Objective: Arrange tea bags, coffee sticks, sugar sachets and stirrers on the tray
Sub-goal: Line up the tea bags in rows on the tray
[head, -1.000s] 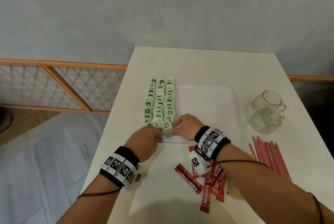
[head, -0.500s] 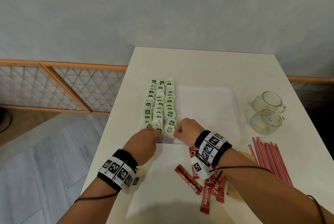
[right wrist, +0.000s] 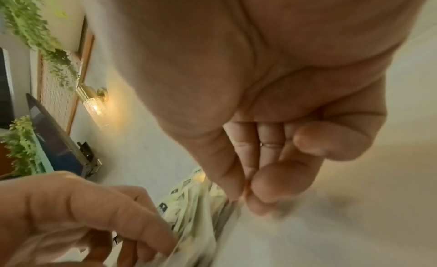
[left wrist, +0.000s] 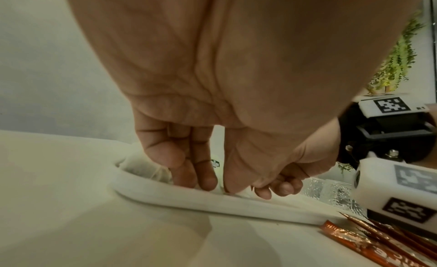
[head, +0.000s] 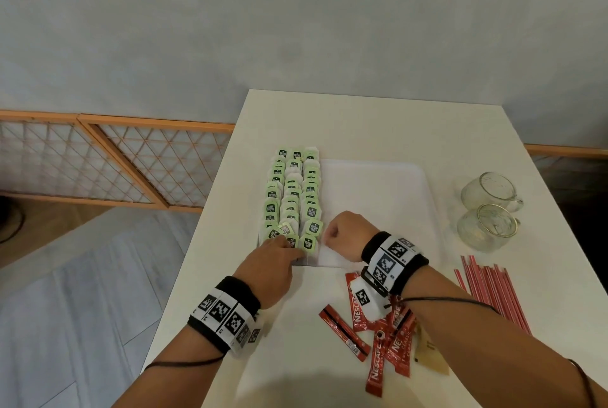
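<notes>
Tea bags [head: 292, 197]: green-tagged, packed in three overlapping rows along left side of white tray [head: 378, 197]; nearest bags at tray's front left corner, slightly askew.
Tray: on white table [head: 362, 124], right portion bare.
Left hand [head: 273, 267]: at tray's near left corner, fingertips [left wrist: 205, 181] pointed down onto front bags just inside the rim, thumb close beside them; whether a bag is pinched cannot be told.
Right hand [head: 342, 235]: just right of the front bags, fingers curled, thumb and forefinger tips [right wrist: 236, 189] pressed together at edge of the nearest bag; actual hold on it not clear, blurred.
Coffee sticks [head: 378, 338]: red, loose heap on table in front of tray, under right wrist.
Stirrers [head: 490, 292]: red-striped, bundle lying on table, right of coffee sticks.
Glass mugs [head: 487, 210]: two, on table right of tray, well apart from bags.
</notes>
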`<state>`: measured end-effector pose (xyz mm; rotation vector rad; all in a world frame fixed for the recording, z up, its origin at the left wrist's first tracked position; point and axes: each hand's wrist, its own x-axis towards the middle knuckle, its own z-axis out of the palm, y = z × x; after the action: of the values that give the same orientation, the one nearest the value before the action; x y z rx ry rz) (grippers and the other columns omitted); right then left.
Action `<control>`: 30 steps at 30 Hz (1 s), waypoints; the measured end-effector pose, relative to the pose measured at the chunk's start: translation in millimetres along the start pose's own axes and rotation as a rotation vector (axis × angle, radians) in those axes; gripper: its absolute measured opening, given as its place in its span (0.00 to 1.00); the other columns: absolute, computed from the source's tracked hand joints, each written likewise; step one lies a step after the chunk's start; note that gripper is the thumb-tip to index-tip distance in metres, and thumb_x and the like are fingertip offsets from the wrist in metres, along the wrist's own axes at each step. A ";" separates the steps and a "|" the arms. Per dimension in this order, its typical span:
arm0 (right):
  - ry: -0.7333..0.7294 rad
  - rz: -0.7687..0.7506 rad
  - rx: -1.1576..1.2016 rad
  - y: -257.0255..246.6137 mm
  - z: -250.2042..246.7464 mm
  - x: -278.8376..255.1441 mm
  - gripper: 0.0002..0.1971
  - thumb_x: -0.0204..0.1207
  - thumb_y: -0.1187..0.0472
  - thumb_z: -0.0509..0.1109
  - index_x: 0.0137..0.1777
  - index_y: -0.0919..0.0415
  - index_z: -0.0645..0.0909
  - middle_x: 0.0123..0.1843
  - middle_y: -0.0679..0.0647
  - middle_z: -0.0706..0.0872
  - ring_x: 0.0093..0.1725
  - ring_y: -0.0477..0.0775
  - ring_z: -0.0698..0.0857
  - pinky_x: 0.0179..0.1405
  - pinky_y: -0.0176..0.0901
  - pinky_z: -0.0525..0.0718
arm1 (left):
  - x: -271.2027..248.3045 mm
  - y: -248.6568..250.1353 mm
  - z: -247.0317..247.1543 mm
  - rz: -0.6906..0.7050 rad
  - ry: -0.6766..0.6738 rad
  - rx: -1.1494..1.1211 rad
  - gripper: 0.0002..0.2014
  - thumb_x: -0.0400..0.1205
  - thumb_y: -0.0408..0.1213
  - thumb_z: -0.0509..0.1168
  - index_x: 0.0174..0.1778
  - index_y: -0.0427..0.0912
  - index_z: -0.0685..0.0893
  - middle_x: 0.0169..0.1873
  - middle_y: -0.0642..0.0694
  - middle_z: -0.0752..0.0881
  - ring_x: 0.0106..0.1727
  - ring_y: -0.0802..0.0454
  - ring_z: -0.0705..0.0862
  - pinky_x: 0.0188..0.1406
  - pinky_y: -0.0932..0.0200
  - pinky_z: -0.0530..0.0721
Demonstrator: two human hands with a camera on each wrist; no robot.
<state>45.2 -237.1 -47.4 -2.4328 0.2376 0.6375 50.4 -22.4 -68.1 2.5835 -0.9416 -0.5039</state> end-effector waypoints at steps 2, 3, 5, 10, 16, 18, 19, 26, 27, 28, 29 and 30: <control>-0.008 -0.019 -0.011 -2.3 3.4 0.7 0.15 0.83 0.62 0.65 0.35 0.56 0.86 0.33 0.49 0.84 0.35 0.52 0.81 0.37 0.40 0.77 | 0.3 -1.2 1.3 0.004 0.004 0.002 0.23 0.84 0.30 0.56 0.70 0.54 0.82 0.58 0.47 0.79 0.61 0.45 0.78 0.61 0.50 0.81; -0.011 -0.033 -0.001 -3.6 6.1 1.4 0.12 0.83 0.63 0.65 0.42 0.58 0.90 0.38 0.50 0.87 0.40 0.53 0.84 0.42 0.41 0.79 | 0.7 -1.4 2.0 0.008 0.006 0.003 0.23 0.84 0.30 0.56 0.70 0.53 0.82 0.58 0.47 0.79 0.61 0.45 0.78 0.61 0.50 0.81; 0.005 -0.045 0.020 -6.3 10.6 2.7 0.12 0.83 0.63 0.65 0.51 0.59 0.93 0.47 0.52 0.91 0.48 0.54 0.87 0.49 0.43 0.83 | 1.1 -0.4 2.0 0.008 0.011 0.002 0.22 0.84 0.30 0.56 0.71 0.53 0.82 0.59 0.46 0.79 0.62 0.45 0.78 0.61 0.50 0.81; 0.056 -0.037 0.013 -4.5 9.9 3.0 0.12 0.84 0.60 0.66 0.53 0.60 0.91 0.51 0.55 0.92 0.53 0.58 0.89 0.57 0.49 0.87 | -1.4 -1.6 -3.2 0.006 0.038 -0.029 0.21 0.84 0.29 0.57 0.69 0.52 0.83 0.61 0.47 0.80 0.62 0.46 0.79 0.63 0.50 0.81; 0.107 -0.015 0.047 1.1 6.2 3.1 0.21 0.86 0.62 0.61 0.78 0.57 0.77 0.69 0.54 0.86 0.64 0.55 0.84 0.62 0.43 0.80 | -2.7 -15.5 -12.6 -0.075 0.134 -0.054 0.18 0.87 0.33 0.57 0.70 0.48 0.85 0.60 0.46 0.83 0.59 0.45 0.82 0.59 0.51 0.83; 0.095 -0.076 0.056 -2.8 10.0 5.1 0.21 0.85 0.65 0.58 0.75 0.55 0.81 0.60 0.51 0.89 0.54 0.53 0.85 0.51 0.39 0.77 | -3.4 -17.6 -15.3 -0.085 0.151 -0.067 0.16 0.88 0.36 0.56 0.66 0.46 0.86 0.55 0.45 0.83 0.56 0.44 0.83 0.56 0.51 0.83; 0.089 -0.093 0.048 -4.2 12.1 6.9 0.20 0.84 0.66 0.58 0.72 0.56 0.82 0.57 0.52 0.90 0.51 0.53 0.84 0.49 0.38 0.75 | -3.1 -19.5 -15.5 -0.085 0.166 -0.084 0.15 0.89 0.37 0.57 0.65 0.45 0.87 0.54 0.45 0.83 0.54 0.43 0.83 0.56 0.50 0.83; 0.150 0.009 0.163 -3.0 0.5 8.2 0.27 0.87 0.60 0.59 0.86 0.63 0.63 0.74 0.57 0.81 0.70 0.58 0.81 0.67 0.45 0.77 | -2.1 -30.3 -26.7 -0.199 0.291 -0.334 0.22 0.83 0.31 0.67 0.74 0.46 0.79 0.62 0.50 0.80 0.57 0.56 0.80 0.60 0.59 0.82; 0.161 0.015 0.231 -3.5 -0.2 9.0 0.28 0.88 0.60 0.59 0.87 0.62 0.61 0.72 0.57 0.82 0.67 0.58 0.82 0.64 0.44 0.78 | -0.1 -33.3 -27.1 -0.233 0.301 -0.411 0.25 0.82 0.30 0.67 0.77 0.45 0.76 0.67 0.49 0.79 0.62 0.56 0.79 0.62 0.57 0.83; 0.161 0.017 0.297 -5.2 -0.9 9.3 0.29 0.88 0.60 0.58 0.87 0.62 0.59 0.72 0.58 0.81 0.67 0.57 0.83 0.63 0.44 0.77 | 0.7 -32.4 -30.2 -0.269 0.283 -0.490 0.28 0.83 0.29 0.67 0.80 0.43 0.72 0.72 0.49 0.77 0.66 0.55 0.77 0.66 0.55 0.82; 0.148 0.023 0.359 -6.5 -0.8 11.0 0.29 0.88 0.60 0.58 0.88 0.62 0.58 0.75 0.58 0.79 0.72 0.58 0.80 0.65 0.44 0.76 | 3.7 -34.4 -30.2 -0.285 0.269 -0.555 0.30 0.83 0.28 0.67 0.82 0.42 0.68 0.75 0.51 0.74 0.71 0.55 0.75 0.69 0.55 0.79; 0.132 0.022 0.410 -8.9 -0.9 11.1 0.27 0.88 0.62 0.57 0.87 0.61 0.59 0.77 0.59 0.76 0.76 0.59 0.76 0.70 0.46 0.74 | 5.7 -31.4 -33.0 -0.302 0.246 -0.584 0.31 0.84 0.27 0.66 0.84 0.42 0.65 0.75 0.54 0.72 0.73 0.55 0.72 0.72 0.55 0.76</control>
<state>58.0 -230.8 -47.7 -2.0782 0.4065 0.3915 86.0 2.9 -53.9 2.1798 -0.2616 -0.4415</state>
